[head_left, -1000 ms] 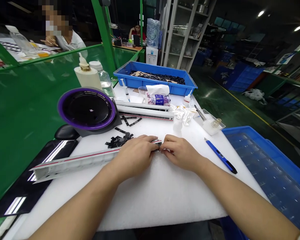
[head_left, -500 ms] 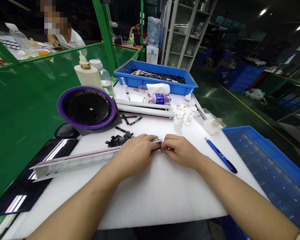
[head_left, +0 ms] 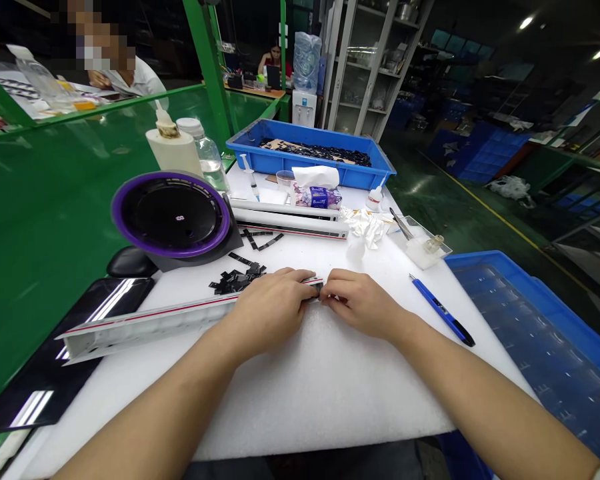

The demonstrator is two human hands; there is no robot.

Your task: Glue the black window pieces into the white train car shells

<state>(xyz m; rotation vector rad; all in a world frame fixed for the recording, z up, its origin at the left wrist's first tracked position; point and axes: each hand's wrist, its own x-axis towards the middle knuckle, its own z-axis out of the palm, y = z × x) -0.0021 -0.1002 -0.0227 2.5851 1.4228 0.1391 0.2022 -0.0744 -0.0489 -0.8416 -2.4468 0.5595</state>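
L hand [head_left: 273, 312]: fingers curled over R end of white channel w/ red line [head_left: 150, 319], gripping it. Channel runs from lower L of frame to center, on white work surface [head_left: 330, 393]. R hand [head_left: 363, 301]: thumb & fingertips pinched at channel's R end; item between them too small to tell. Pile of blk strips [head_left: 237, 279] just behind channel, L of center. Blue pen-shaped tool [head_left: 443, 310] lies R of center, apart from R hand.
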